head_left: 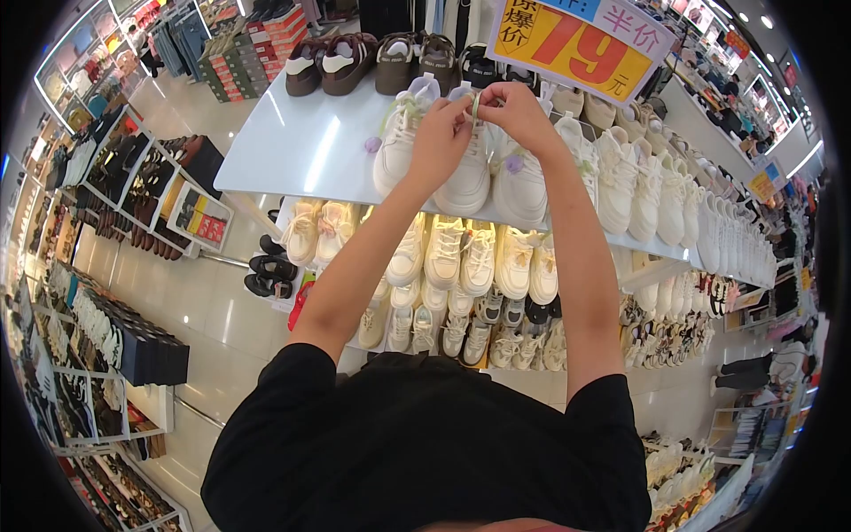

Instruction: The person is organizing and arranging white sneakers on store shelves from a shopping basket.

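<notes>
My left hand (441,137) and my right hand (519,115) meet over a white sneaker (463,184) on the upper shelf. Between my fingertips is a thin pale-green lace (476,108), pinched from both sides near the top of that shoe. Just left stands another white sneaker (394,158), with green lacing and a purple pompom (372,144) hanging at its side. To the right, partly behind my right wrist, is a further white sneaker (519,191) with a purple pompom (514,164). My forearms hide some of the shoes below.
Brown sneakers (346,66) line the back of the white shelf (301,146). A yellow price sign (581,44) rises behind my right hand. Rows of white shoes (643,182) continue rightward, and more shoes (443,253) fill lower racks. Shoe displays (133,177) stand across the aisle at left.
</notes>
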Available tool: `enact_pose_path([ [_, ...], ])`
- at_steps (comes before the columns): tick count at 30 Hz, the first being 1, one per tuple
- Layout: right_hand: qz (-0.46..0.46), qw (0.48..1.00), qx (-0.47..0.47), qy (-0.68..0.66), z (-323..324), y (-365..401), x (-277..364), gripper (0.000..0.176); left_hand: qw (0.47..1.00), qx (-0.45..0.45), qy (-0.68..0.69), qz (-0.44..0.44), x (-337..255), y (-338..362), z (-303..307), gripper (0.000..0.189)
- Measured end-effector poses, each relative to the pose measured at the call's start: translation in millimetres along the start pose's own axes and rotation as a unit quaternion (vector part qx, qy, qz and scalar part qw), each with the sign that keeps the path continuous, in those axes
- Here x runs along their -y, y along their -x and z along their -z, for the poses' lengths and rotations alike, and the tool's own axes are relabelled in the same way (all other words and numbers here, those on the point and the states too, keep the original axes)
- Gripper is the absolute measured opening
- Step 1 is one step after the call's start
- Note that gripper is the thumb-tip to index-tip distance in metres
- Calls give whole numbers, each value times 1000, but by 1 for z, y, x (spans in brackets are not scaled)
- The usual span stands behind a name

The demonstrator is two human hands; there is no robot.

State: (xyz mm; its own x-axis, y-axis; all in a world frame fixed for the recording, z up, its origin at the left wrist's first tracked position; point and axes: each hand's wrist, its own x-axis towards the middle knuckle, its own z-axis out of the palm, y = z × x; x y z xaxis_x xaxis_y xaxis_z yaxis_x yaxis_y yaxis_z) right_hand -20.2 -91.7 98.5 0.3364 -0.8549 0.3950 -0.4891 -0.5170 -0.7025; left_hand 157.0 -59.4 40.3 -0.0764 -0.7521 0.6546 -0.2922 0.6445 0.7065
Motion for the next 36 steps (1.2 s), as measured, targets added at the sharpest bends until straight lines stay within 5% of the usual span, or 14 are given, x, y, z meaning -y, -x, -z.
enact_pose_path([
  [3,-56,997,27,-45,-3,-3,3,18,1000,-3,-8,1,0,2,1,38],
  [7,-183,965,180,-54,11,-14,12,15,999,-8,-17,-32,15,1,0,33],
  [10,-184,953,242,-15,19,-26,10,17,998,28,24,-56,31,-4,3,30],
  [15,-128,939,309,81,21,-45,1,24,990,117,69,42,24,-17,17,22],
  [19,-88,931,332,122,21,-54,1,26,983,181,-16,24,21,-31,30,18],
  [22,-55,958,271,72,20,-51,3,25,976,192,-99,26,18,-36,35,19],
  [28,-131,968,188,106,24,-54,0,26,972,112,-208,3,7,-14,41,18],
  [36,-96,924,90,358,13,-41,10,23,938,146,-302,92,-14,4,42,31],
])
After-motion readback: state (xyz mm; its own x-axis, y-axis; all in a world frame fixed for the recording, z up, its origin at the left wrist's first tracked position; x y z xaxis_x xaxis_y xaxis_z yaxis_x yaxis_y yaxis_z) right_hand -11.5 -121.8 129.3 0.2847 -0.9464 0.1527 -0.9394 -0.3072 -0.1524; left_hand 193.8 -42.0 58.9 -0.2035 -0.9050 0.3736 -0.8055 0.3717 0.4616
